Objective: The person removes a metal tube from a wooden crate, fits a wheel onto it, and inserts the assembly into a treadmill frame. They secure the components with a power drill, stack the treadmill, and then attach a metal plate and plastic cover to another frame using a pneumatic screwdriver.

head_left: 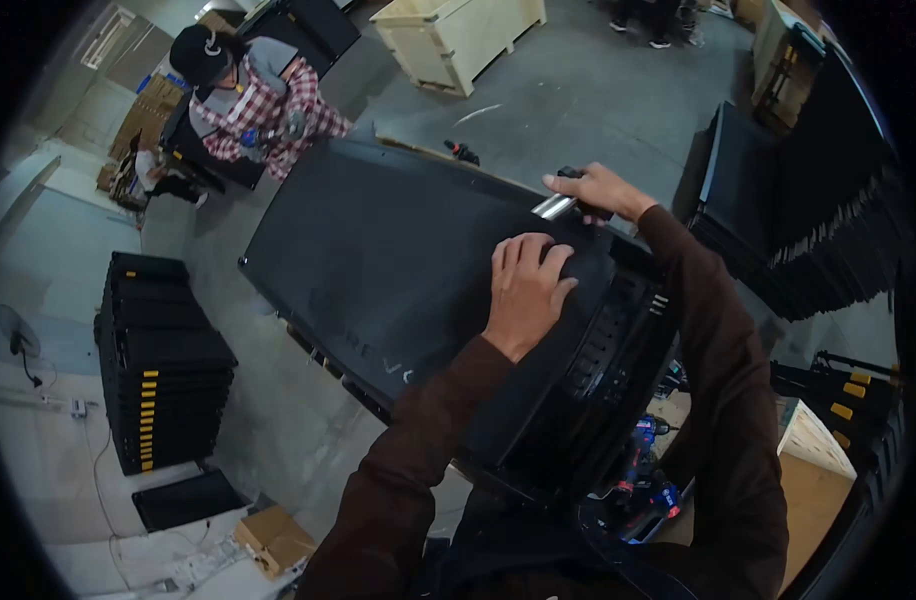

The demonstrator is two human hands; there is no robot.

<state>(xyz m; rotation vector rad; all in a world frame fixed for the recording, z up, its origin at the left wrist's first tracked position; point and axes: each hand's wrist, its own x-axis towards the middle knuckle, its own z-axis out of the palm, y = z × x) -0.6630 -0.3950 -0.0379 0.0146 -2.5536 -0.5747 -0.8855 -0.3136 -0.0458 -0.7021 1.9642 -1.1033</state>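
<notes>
A large black panel with a smooth top lies in front of me, faint pale lettering near its lower edge. My left hand rests palm down on it, fingers apart and slightly bent. Close beyond, at the panel's far right edge, my right hand is closed around a hand tool with a shiny metal barrel and a black handle. The tool's exact kind does not show. Below the panel's right side is a black slotted metal part.
Across the panel stands a person in a plaid shirt. Stacked black panels stand at left and right. Cordless drills lie at lower right, near a cardboard box. A wooden crate is at the back.
</notes>
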